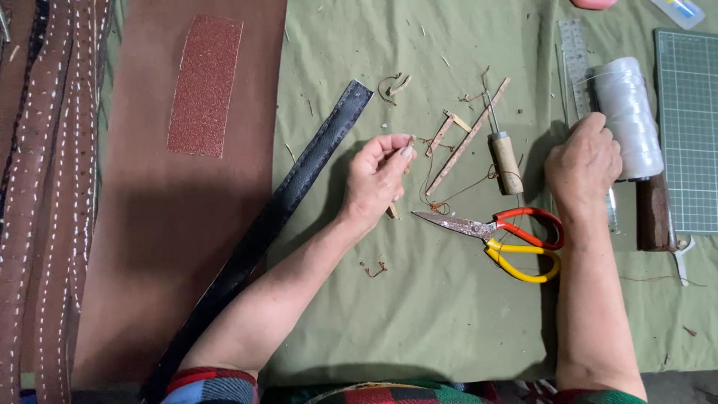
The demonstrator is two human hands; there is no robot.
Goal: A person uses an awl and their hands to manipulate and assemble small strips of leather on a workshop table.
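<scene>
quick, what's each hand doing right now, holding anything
left hand: closed, pinching a small tan strip between fingers and thumb.
right hand: resting on the white thread spool; whether it grips it cannot be told.

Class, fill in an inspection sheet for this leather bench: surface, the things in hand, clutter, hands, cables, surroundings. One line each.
Surface: green cloth, littered with small scraps and thread ends.
Things in hand: spool of white thread lying on its side; small pale piece held in the left hand, kind unclear.
Clutter: red-and-yellow scissors, awl with wooden handle, thin leather strips, black stitched strap.
Hands: left hand pinched shut on the small piece; right hand resting against the spool, grip hidden.
Cables: nothing seen.
Surroundings: brown leather sheet with sandpaper, stitched brown straps, clear ruler, green cutting mat.
</scene>
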